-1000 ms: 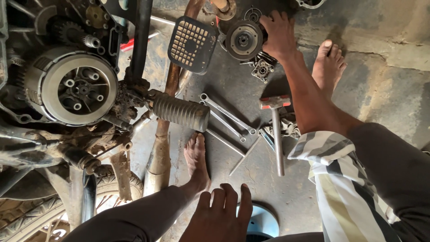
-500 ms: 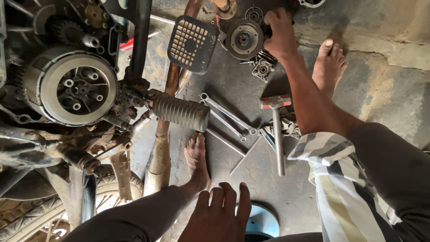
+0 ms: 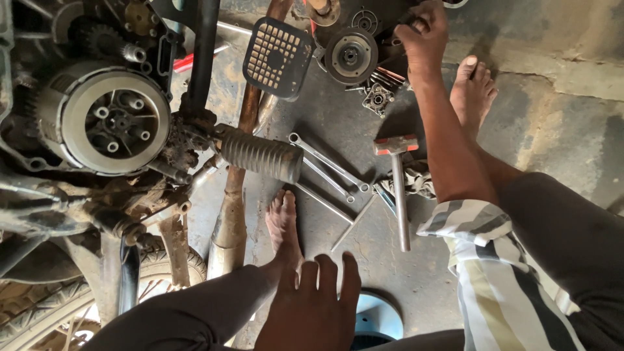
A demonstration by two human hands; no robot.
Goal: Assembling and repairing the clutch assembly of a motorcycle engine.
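The round clutch hub (image 3: pixel 351 55) lies on the floor among loose engine parts, and everything else sits around it. My right hand (image 3: pixel 424 29) is just right of it, fingers curled over a dark part there; whether I've got a firm hold I cannot tell. I judge I'm picking out a piece, so next comes a clean lift. The hammer (image 3: pixel 398 175) lies below the hub; my left hand (image 3: pixel 315 312) rests spread on my knee, holding nothing.

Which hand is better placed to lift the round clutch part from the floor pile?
Right. The right hand is already reaching into the parts pile, beside the round clutch part. The left hand rests on the knee, far from it.
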